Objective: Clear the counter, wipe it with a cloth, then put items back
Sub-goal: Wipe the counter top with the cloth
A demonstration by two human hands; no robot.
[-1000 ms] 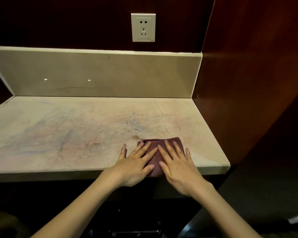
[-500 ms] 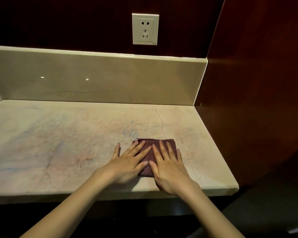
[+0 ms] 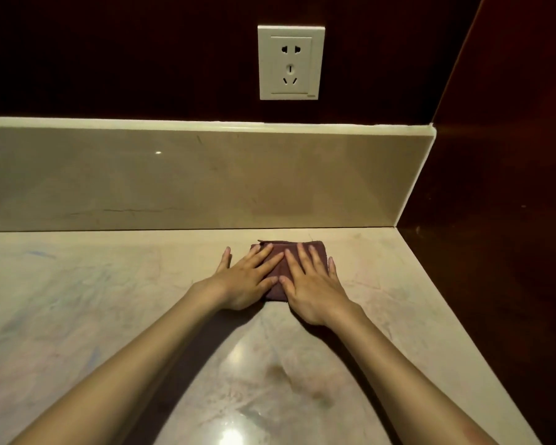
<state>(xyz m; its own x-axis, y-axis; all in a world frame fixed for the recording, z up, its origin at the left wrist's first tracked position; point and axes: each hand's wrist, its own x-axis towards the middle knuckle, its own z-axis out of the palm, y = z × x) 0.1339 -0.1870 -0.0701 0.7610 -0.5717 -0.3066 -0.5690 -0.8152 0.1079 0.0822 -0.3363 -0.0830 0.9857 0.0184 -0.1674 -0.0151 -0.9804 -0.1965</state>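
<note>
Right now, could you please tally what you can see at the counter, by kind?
Hands: 2, left hand and right hand, both flat on the cloth
Cloths: 1, dark maroon cloth
Wall sockets: 1, white socket
Total: 4

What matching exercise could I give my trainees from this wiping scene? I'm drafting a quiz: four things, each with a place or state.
Things:
1. dark maroon folded cloth
2. white wall socket
3. left hand
4. beige stone backsplash

Places or states:
A. mounted on the dark wall
B. flat on the cloth's left part
C. standing along the counter's back edge
D. pressed under both hands

Pairs: 1-D, 2-A, 3-B, 4-C
</note>
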